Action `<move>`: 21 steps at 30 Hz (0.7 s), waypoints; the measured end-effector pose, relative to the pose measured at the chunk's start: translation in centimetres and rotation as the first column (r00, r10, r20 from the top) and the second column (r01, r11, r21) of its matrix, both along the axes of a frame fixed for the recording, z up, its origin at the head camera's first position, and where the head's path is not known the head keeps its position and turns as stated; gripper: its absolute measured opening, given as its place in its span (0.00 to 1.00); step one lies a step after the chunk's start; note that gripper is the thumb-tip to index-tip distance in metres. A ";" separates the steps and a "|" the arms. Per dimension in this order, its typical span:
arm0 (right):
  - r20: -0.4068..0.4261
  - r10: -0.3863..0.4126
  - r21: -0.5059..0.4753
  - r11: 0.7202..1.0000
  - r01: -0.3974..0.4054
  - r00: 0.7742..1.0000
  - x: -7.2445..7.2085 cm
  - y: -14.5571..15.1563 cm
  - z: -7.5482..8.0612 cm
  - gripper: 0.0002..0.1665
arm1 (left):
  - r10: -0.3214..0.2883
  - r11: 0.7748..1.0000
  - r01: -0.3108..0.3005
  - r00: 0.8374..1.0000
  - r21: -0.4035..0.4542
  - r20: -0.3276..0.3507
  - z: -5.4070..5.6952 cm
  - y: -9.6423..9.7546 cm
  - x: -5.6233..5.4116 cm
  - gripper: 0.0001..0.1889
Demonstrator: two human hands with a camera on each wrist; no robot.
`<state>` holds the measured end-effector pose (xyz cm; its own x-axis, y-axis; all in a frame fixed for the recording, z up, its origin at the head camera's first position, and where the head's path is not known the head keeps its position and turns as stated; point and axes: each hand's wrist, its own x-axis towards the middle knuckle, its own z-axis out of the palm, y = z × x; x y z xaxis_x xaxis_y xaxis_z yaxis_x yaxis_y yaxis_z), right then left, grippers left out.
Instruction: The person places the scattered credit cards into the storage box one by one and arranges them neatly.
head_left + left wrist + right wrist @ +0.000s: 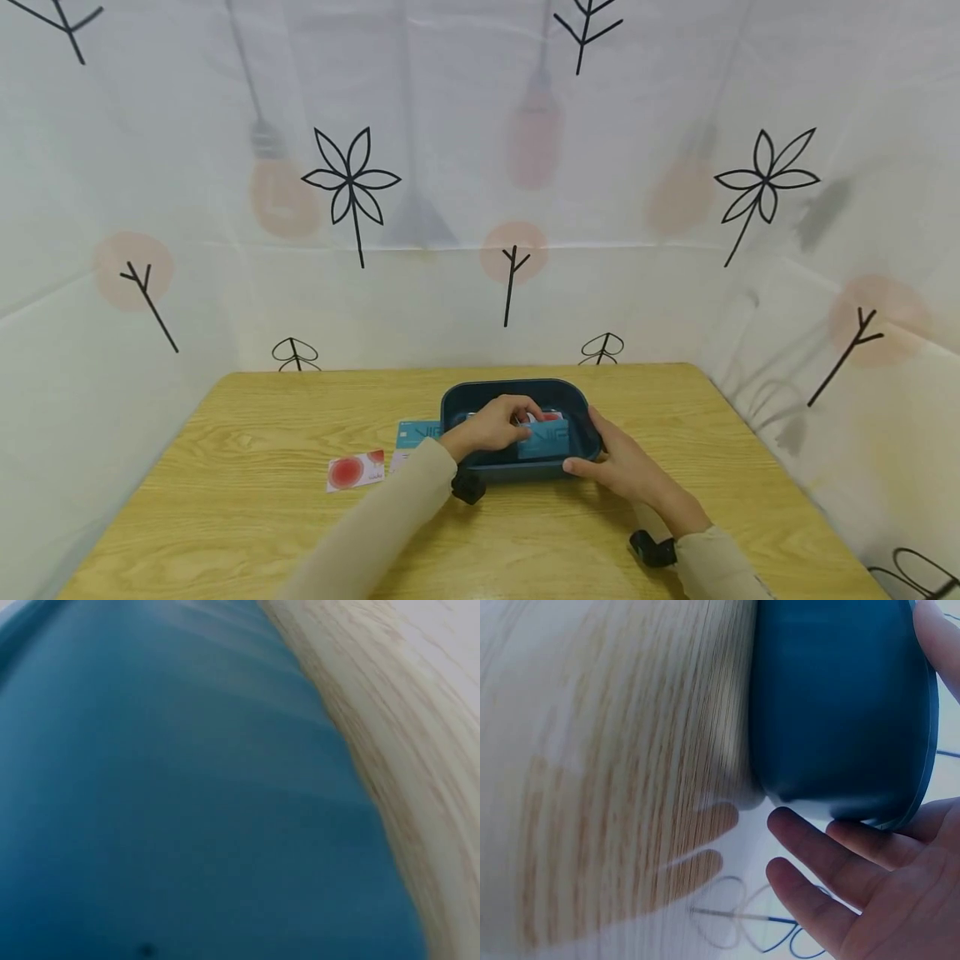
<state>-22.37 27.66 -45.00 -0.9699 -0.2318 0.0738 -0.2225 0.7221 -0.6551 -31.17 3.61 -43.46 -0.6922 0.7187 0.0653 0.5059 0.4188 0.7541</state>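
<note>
A dark blue plastic bin [502,473] stands on the table. Reaching over its left end, my left hand [491,423] has its fingers curled inside and pinches the left edge of a blue card [547,442] lettered VIP. Part of a red and white card [553,416] shows behind that one. My right hand [626,458] holds the right end of the bin, thumb at the front rim and fingers along the end wall. In the right wrist view some fingers [810,907] spread beside the wall. Only the bin's wall [210,787] fills the left wrist view, hiding the left hand.
Left of the bin lies a white card with a red circle [347,472]. Nearer the bin, another blue card [414,432] overlaps a pale card [398,460], partly behind the left forearm. The wooden table [247,500] ends at patterned white cloth [450,300] at the back and sides.
</note>
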 end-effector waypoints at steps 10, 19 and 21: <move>0.003 0.009 0.002 1.000 -0.009 1.000 0.0 0.0 0.1 0.62 | 0.045 0.995 -0.045 0.999 -0.090 -0.004 -0.6 1.1 -0.3 0.13; -0.020 0.008 0.018 1.000 -0.008 1.000 0.1 -0.1 0.1 0.62 | -0.014 0.984 -0.020 0.982 -0.178 -0.186 -0.9 2.0 0.0 0.11; -0.026 0.011 0.011 1.000 -0.010 1.000 0.1 -0.1 0.0 0.62 | -0.011 0.983 -0.026 0.979 -0.179 -0.204 -1.0 2.1 -0.1 0.11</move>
<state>-22.30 27.59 -44.95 -0.9653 -0.2429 0.0964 -0.2469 0.7266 -0.6412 -31.27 5.69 -44.43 -0.6831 0.7264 0.0752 0.6372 0.5426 0.5474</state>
